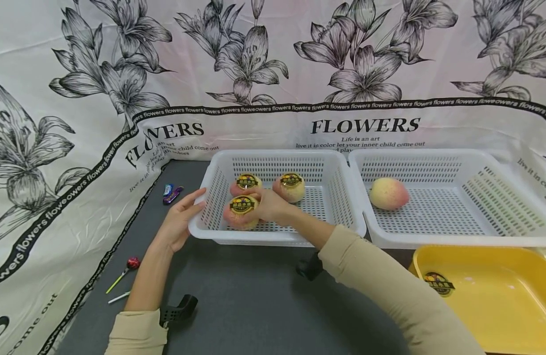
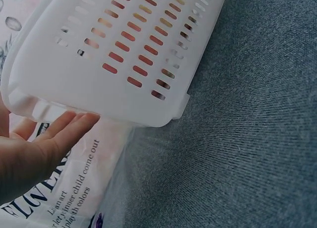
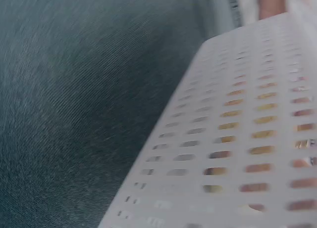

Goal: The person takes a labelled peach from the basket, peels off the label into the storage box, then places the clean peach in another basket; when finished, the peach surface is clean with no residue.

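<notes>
My left hand [image 1: 180, 222] holds the left end of a white slotted basket [image 1: 357, 217], with fingertips over its rim. In the left wrist view, other fingers [image 2: 74, 126] lie against the outside of the end wall. Inside this basket my right hand [image 1: 273, 206] grips the front peach [image 1: 239, 219], pink and yellow with a black-and-gold label. Behind it sits another labelled peach [image 1: 245, 184], and a third labelled peach [image 1: 289, 187] lies to the right. The right wrist view shows mostly the basket's slotted side [image 3: 228, 139]; the right hand's grip is hidden there.
A second white basket [image 1: 432, 240] stands at the right with one unlabelled peach [image 1: 389, 194]. In front of it is a yellow bin [image 1: 499, 296] with a label stuck inside. Wrapped candies [image 1: 172, 195] and a lollipop [image 1: 132, 264] lie at the left, beside the flower-printed cloth.
</notes>
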A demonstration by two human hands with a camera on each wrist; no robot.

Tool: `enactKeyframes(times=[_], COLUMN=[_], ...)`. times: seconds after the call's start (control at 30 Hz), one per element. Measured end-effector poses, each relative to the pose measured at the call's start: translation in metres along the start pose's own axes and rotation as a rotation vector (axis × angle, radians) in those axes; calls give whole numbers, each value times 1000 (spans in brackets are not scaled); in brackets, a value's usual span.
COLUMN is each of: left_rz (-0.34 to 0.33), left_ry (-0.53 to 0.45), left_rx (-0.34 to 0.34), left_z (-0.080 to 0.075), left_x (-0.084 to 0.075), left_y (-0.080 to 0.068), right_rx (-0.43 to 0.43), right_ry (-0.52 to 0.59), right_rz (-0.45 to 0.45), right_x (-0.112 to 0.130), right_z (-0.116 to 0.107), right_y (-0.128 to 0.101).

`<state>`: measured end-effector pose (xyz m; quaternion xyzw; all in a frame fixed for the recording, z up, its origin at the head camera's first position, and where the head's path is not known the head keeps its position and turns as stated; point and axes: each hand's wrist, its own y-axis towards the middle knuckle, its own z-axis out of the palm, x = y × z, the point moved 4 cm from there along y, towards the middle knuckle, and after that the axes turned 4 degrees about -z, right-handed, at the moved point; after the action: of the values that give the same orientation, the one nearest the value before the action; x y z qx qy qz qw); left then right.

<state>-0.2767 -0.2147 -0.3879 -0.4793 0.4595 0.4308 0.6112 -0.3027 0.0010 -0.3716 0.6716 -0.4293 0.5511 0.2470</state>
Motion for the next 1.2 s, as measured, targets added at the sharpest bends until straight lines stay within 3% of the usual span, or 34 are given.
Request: enactKeyframes(times=[0.2, 0.37, 0.57, 0.73, 0.97, 1.2], left_rz=[11, 23, 26, 32, 24, 19], left_ry=[0, -11, -20, -19, -5, -8], left_rx=[7, 12, 20, 19, 11, 0], left_z=[0, -1, -1, -2, -2, -3], left_x=[0, 1, 2, 1, 0, 1], left_y=[0, 0, 1, 0, 0, 1], right_rx=[-67, -53, 13, 75, 175, 140], right_ry=[63, 144, 108, 113, 212, 165], right_rz=[-33, -78, -141, -177, -115, -58], right_x=[21, 43, 47, 32, -4, -40], right_z=[-17, -32, -43, -36, -22, -22], right_y=[-20, -50, -99, -136, -174, -195])
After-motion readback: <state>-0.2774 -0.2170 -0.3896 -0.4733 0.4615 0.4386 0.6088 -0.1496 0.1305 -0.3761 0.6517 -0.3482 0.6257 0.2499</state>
